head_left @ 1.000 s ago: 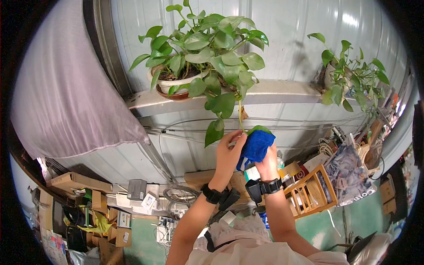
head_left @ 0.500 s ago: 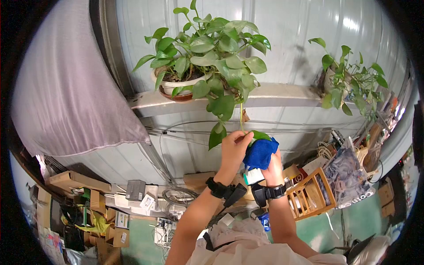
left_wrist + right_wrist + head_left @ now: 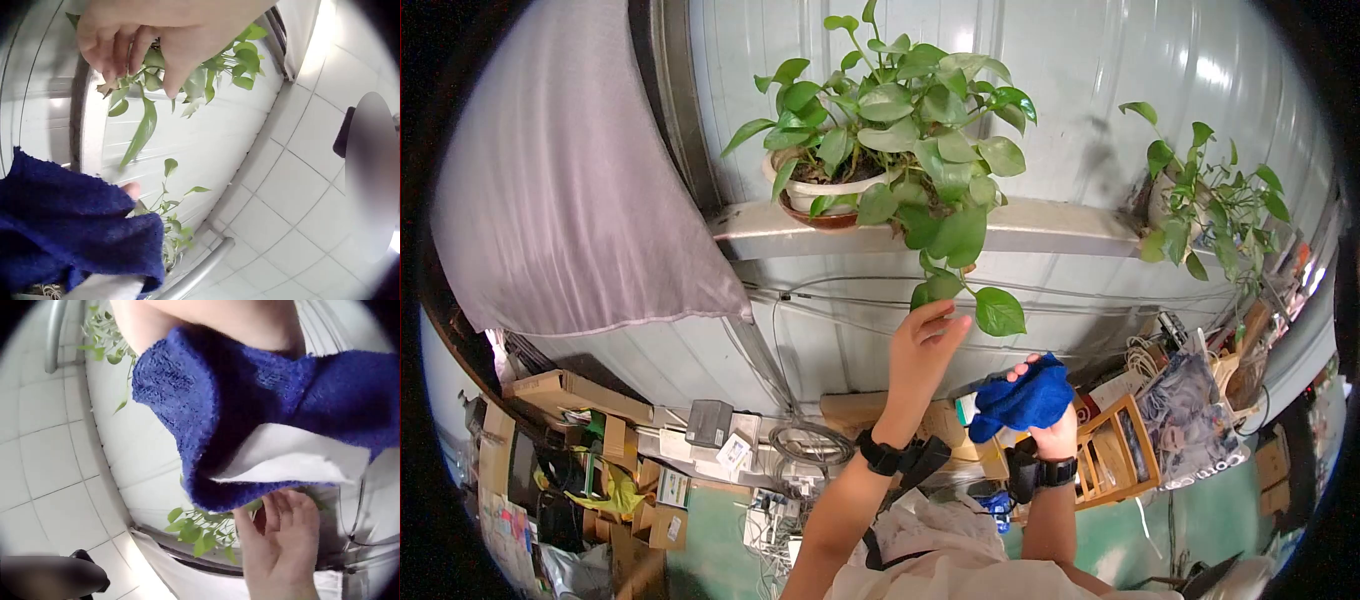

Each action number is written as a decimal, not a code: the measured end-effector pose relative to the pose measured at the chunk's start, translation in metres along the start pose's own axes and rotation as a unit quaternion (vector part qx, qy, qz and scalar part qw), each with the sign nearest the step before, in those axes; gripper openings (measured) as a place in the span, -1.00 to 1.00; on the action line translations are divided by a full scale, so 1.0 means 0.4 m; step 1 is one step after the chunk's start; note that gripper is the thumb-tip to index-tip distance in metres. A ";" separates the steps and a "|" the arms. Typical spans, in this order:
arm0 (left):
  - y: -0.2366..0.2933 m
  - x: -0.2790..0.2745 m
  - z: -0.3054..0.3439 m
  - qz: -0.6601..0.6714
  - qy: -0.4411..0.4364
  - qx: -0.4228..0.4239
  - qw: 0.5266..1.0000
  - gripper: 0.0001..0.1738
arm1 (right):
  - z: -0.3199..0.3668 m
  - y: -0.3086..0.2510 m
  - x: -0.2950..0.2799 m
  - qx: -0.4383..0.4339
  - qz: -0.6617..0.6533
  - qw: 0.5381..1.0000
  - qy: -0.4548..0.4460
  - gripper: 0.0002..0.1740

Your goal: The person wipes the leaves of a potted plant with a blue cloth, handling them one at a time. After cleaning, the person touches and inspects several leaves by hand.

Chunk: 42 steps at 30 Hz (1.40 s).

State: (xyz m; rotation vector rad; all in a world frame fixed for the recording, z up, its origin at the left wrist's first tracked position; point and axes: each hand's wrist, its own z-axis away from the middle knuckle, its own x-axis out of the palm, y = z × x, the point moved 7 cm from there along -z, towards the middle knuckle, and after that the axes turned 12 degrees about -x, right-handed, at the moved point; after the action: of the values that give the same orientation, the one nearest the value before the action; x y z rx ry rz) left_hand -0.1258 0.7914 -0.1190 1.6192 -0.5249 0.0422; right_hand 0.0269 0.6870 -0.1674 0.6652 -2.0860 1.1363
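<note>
My left hand (image 3: pixel 925 340) is raised beside the hanging vine of a potted pothos (image 3: pixel 920 130), its fingers loosely bent. In the left wrist view, thumb and fingers of the left hand (image 3: pixel 156 37) stand apart, overlapping the foliage. A broad green leaf (image 3: pixel 1000 312) hangs just right of the fingertips. Lower right, my right hand (image 3: pixel 1056 436) holds a crumpled blue cloth (image 3: pixel 1025 397), fingertips showing past its upper edge. In the right wrist view the blue cloth (image 3: pixel 175 387) hides most of that hand, and a white piece (image 3: pixel 287 453) shows within its folds.
The pothos's white pot (image 3: pixel 830 192) stands on a metal ledge (image 3: pixel 1060 232) along the corrugated wall. Another potted plant (image 3: pixel 1185 205) sits farther right. A grey curtain (image 3: pixel 570 190) hangs left. Below are cardboard boxes (image 3: pixel 580 395), coiled cable (image 3: pixel 810 445) and a wooden rack (image 3: pixel 1118 450).
My right hand has moved down and right with the blue cloth, away from the leaf. The leaf now hangs free, and the left hand's fingers have loosened from the vine.
</note>
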 end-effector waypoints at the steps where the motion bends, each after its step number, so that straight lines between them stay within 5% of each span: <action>1: 0.005 -0.003 0.008 0.016 -0.003 -0.002 1.000 -0.66 | 0.009 -0.014 0.026 -0.004 0.028 1.000 -0.005 -0.60; 3: 0.001 0.000 0.012 0.028 -0.031 -0.009 0.999 -0.64 | 0.004 -0.007 0.027 0.053 -0.076 0.995 -0.021 -0.54; 7: 0.007 0.010 0.024 0.054 -0.049 -0.047 0.996 -0.61 | 0.000 -0.019 0.094 0.064 -0.084 0.993 -0.045 -0.50; 10: 0.003 0.008 0.021 0.072 -0.051 -0.078 0.993 -0.59 | -0.028 0.000 0.128 0.062 -0.036 0.997 -0.032 -0.48; 11: 0.001 0.008 0.019 0.082 -0.050 -0.090 0.991 -0.59 | -0.021 -0.016 0.175 -0.007 0.078 0.995 -0.067 -0.50; 15: 0.005 0.016 0.013 0.115 -0.050 -0.131 0.983 -0.59 | -0.071 0.023 0.166 0.061 -0.043 0.995 -0.059 -0.54; 25: -0.016 0.038 -0.019 0.216 -0.073 -0.151 0.962 -0.69 | -0.104 0.029 0.158 0.040 -0.012 0.999 -0.031 -0.52; 31: -0.037 0.006 -0.016 0.141 -0.033 -0.168 0.975 -0.83 | -0.123 0.032 0.140 0.037 -0.006 0.999 -0.032 -0.55; 37: -0.022 -0.017 -0.017 -0.083 -0.045 -0.028 0.995 -0.83 | -0.126 0.070 0.091 0.034 0.080 0.995 -0.051 -0.56; 42: 0.002 -0.022 -0.012 -0.212 -0.044 0.011 0.976 -0.86 | -0.146 0.097 0.095 0.046 0.106 0.993 -0.033 -0.56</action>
State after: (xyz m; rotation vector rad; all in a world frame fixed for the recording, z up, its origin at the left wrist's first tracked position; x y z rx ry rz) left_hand -0.1326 0.7986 -0.1203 1.7318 -0.2361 -0.3446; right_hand -0.0071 0.7521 -0.1357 0.5398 -2.2123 1.3524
